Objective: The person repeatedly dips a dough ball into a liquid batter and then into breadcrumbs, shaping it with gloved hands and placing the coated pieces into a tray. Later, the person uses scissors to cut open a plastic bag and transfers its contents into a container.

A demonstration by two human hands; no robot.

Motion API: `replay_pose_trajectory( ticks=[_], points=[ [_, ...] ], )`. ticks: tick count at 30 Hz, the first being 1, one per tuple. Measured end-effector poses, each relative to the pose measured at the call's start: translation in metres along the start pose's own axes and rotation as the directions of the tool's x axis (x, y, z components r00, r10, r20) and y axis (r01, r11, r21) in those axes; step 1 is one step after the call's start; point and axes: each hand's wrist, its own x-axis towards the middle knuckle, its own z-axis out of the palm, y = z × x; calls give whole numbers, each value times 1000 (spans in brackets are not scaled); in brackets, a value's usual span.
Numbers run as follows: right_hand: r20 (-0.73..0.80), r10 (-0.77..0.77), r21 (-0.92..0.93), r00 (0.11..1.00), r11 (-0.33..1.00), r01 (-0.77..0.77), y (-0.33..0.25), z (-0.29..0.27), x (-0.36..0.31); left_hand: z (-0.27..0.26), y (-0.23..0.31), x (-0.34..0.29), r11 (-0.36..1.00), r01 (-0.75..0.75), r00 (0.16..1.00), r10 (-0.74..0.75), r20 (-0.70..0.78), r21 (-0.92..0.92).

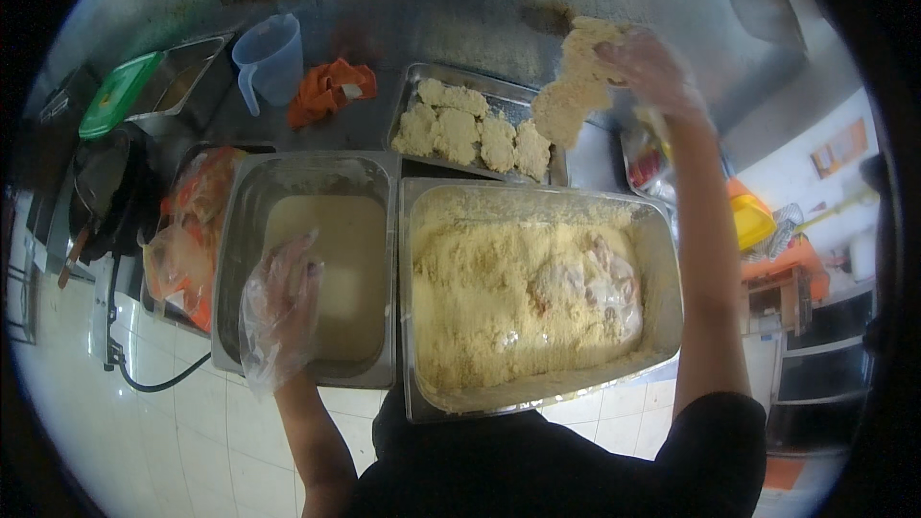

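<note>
My right hand (650, 69), in a clear plastic glove, is raised at the far right and grips a large crumb-coated cutlet (576, 86) by its upper part. The cutlet hangs beside the right end of a metal tray (411, 88), where several breaded cutlets (456, 132) lie. Over a deep metal pan (223, 326) of pale batter (350, 278) is my gloved left hand (286, 302), its fingers stretched out and holding nothing. A wide metal pan (672, 326) of yellow crumbs (480, 297) stands in front of me. One partly coated piece of meat (609, 288) lies at its right side.
Left of the batter stands a container with orange-and-clear plastic bags (192, 249). Behind are a clear measuring jug (271, 58), an orange cloth (331, 91) and a green lid (120, 96). A metal wall rises behind the tray. A yellow container (753, 221) is at right.
</note>
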Motion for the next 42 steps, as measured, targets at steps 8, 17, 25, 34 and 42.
replay_pose_trajectory(
  ticks=[8,17,25,34,42],
  points=[
    [246,102,34,964,993,-114,-67,128,62,3,-1,5,992,122,993,-121,-11,35],
    [686,638,354,350,127,-926,-54,331,10,15,-10,1,972,235,971,-234,-36,15],
    [737,530,123,419,504,-855,-31,325,-37,22,-19,-4,962,244,969,-246,0,-126],
    [709,456,436,538,316,-843,-37,393,-44,18,-20,-2,974,222,972,-218,85,-35],
    [691,167,397,704,726,-562,-12,407,-39,14,-17,0,976,218,965,-219,146,23]
  ],
)
